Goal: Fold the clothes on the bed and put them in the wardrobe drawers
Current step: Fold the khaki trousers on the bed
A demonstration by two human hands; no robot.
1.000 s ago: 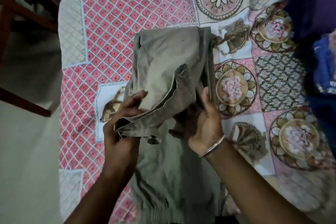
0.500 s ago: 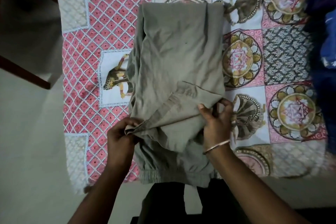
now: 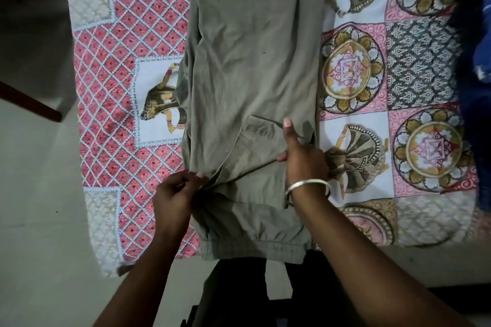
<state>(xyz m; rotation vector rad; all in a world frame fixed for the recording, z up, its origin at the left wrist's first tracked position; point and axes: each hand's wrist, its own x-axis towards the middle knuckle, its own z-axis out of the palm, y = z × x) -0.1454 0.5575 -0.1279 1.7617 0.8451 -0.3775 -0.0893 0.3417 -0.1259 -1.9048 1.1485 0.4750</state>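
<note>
Ahead of my hands, the olive trousers lay lengthwise away from me on the bedspread, elastic hem at the bed's near edge. My left hand pinched the folded corner; my right hand gripped the fold. Bare spread lay either side.

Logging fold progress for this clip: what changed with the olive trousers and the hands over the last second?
The olive trousers went from being held up, bunched, to lying spread flat on the patterned bedspread. The left hand and right hand came down with the cloth and now grip the fold's near edge at its two corners. Unchanged: both hands kept hold throughout, and the dark blue clothes stayed at right.
</note>
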